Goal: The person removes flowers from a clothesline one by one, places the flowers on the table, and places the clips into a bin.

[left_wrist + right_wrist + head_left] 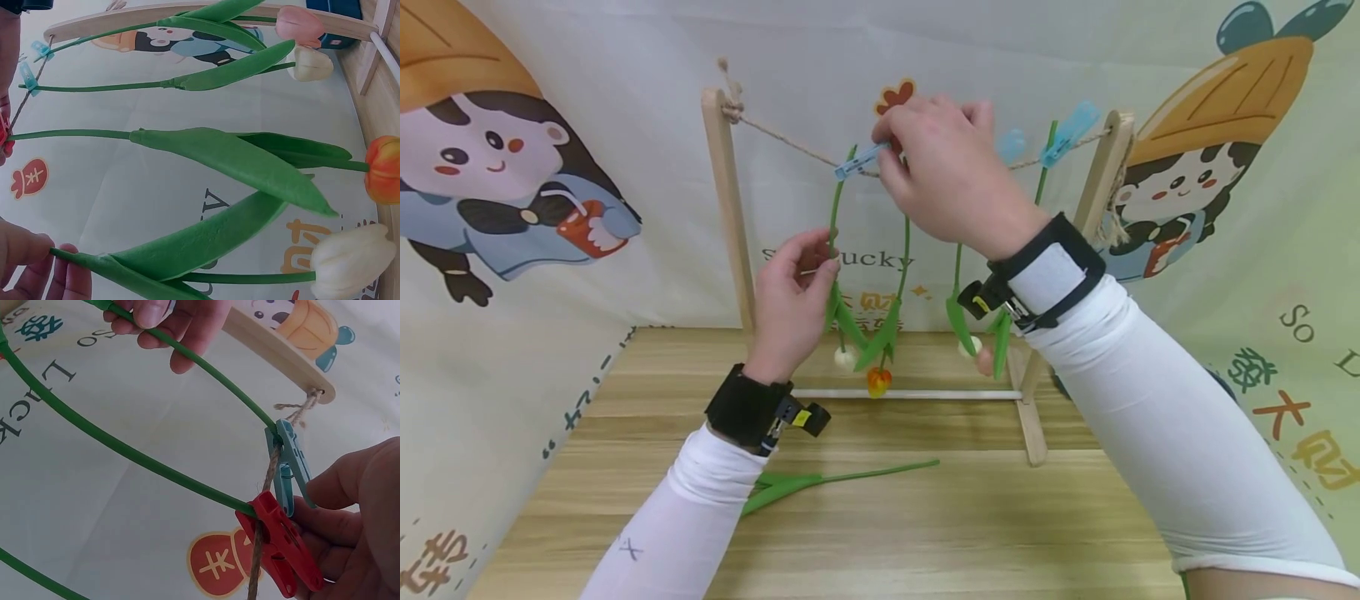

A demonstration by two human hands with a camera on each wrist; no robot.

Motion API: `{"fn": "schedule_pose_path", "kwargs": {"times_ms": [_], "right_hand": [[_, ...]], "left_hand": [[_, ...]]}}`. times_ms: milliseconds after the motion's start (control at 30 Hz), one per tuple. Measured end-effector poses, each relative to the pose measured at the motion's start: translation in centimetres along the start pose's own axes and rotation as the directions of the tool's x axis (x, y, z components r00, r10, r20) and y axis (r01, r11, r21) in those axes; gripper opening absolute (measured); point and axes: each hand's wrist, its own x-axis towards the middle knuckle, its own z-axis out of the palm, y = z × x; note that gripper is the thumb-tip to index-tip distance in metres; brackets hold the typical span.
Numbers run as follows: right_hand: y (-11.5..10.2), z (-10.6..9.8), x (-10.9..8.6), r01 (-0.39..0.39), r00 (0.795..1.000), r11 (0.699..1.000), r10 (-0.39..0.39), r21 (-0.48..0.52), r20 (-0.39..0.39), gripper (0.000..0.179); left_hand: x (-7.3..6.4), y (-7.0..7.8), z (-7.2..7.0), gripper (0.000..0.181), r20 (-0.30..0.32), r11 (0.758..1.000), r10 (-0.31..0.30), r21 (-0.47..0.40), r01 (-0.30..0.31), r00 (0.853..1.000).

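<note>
My left hand point(793, 304) pinches the green stem of an artificial white tulip point(353, 261), which hangs head down. Up at the twine point(786, 143), my right hand point(951, 171) grips a light blue clothespin point(289, 459) by its handles, thumb on one side and fingers on the other. That clothespin's front end sits at the twine and the stem's top. Close beside it, a red clothespin point(281, 544) clips the stem of an orange tulip point(879, 382) to the twine; in the head view the right hand hides this clip.
Farther right, blue clothespins point(1071, 133) hold a second white tulip point(310, 64) and a pink tulip point(300, 25). Wooden posts point(727, 208) carry the twine, with a white rod point(925, 394) low between them. On the table lies another green stem point(880, 473), partly behind the left forearm.
</note>
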Motion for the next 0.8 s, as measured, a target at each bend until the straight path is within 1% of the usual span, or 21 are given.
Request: {"fn": "schedule_pose_path", "kwargs": {"times_ms": [233,333,567,800], "right_hand": [[-0.17,0.03,-0.06,0.003,1.0,1.0,-0.003,0.009,-0.011,0.03],[-0.13,0.14,-0.2,0.018,0.999,1.0,-0.017,0.007,-0.034,0.027],[0.04,0.36,-0.58,0.073,0.988,0.997,-0.074,-0.015,-0.134,0.021],[0.14,0.47,-0.94,0.106,0.968,0.993,-0.113,-0.043,-0.226,0.02]], "left_hand": [[-0.16,0.19,-0.35,0.032,-0.003,1.0,-0.002,0.015,0.003,1.0],[-0.24,0.23,-0.46,0.033,0.002,1.0,-0.008,0.024,0.008,1.0],[-0.41,0.16,-0.63,0.032,0.0,1.0,-0.011,0.021,0.011,1.0],[-0.75,0.19,-0.91,0.031,-0.003,0.998,0.018,0.062,-0.018,1.0]]}}
